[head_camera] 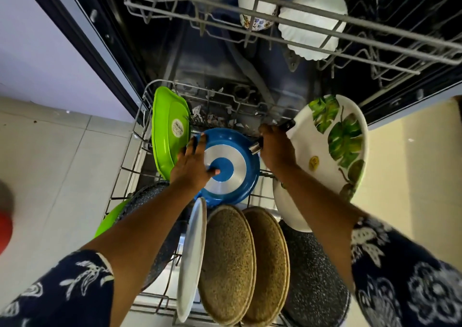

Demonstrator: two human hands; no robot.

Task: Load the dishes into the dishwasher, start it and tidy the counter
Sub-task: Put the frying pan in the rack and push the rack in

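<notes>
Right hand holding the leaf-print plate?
No: the right hand is curled round the black handle of the blue pan, with the leaf-print plate beside it.

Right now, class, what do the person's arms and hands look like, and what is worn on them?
The left sleeve and right sleeve are dark navy, printed with white flowers and leaves, leaving the forearms uncovered. The left hand and right hand are bare, without gloves.

Lower rack (119, 176): green tray (170, 131), blue pan (241, 179), white plate (191, 256), two brown plates (227, 264), speckled pan (315, 279).
</notes>
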